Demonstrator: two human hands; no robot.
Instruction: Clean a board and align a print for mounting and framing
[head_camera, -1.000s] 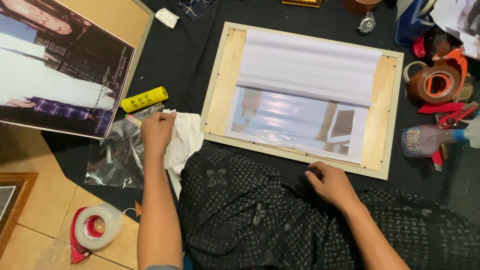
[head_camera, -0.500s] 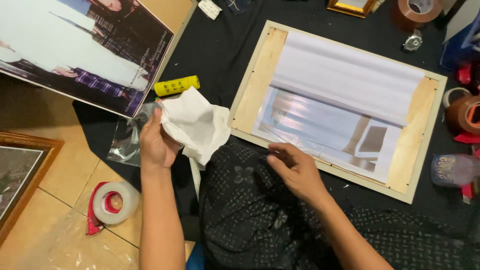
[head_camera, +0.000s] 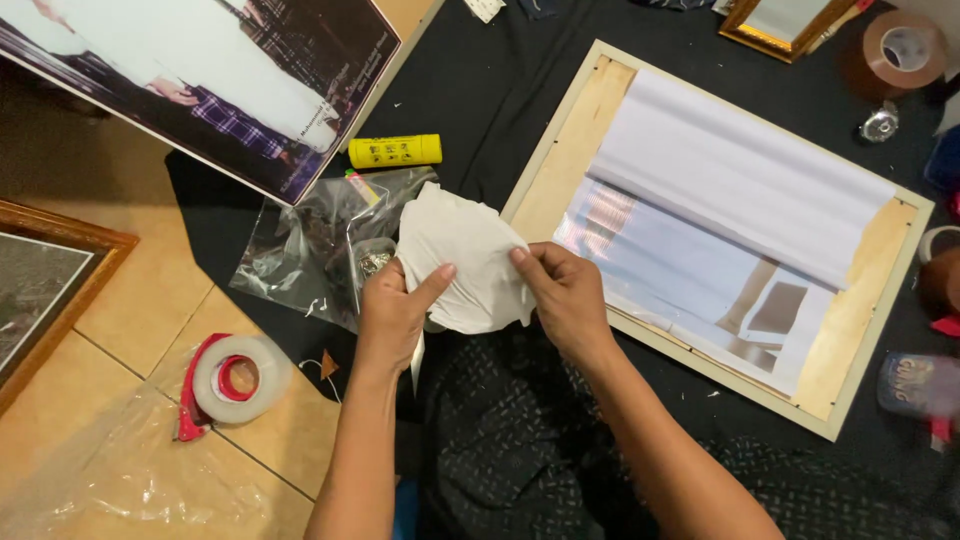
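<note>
My left hand (head_camera: 392, 310) and my right hand (head_camera: 562, 295) both hold a crumpled white cloth (head_camera: 462, 255) between them, lifted just above my lap. The left thumb pinches its left edge and the right fingers grip its right edge. To the right lies a pale wooden frame (head_camera: 572, 145) face up on black fabric, with a white sheet and a glossy print (head_camera: 690, 270) inside it. A clear plastic bag (head_camera: 310, 250) with small items lies under the cloth's left side.
A yellow tube (head_camera: 395, 151) lies beyond the bag. A large photo print (head_camera: 200, 80) sits at top left, a framed picture (head_camera: 45, 280) at left. A clear tape dispenser (head_camera: 232, 380) rests on the tile floor. Brown tape rolls (head_camera: 900, 50) stand at the right.
My left hand lifted the white cloth off the floor. My right hand left my lap and took hold of the cloth's other side. The camera view shifted left and closer.
</note>
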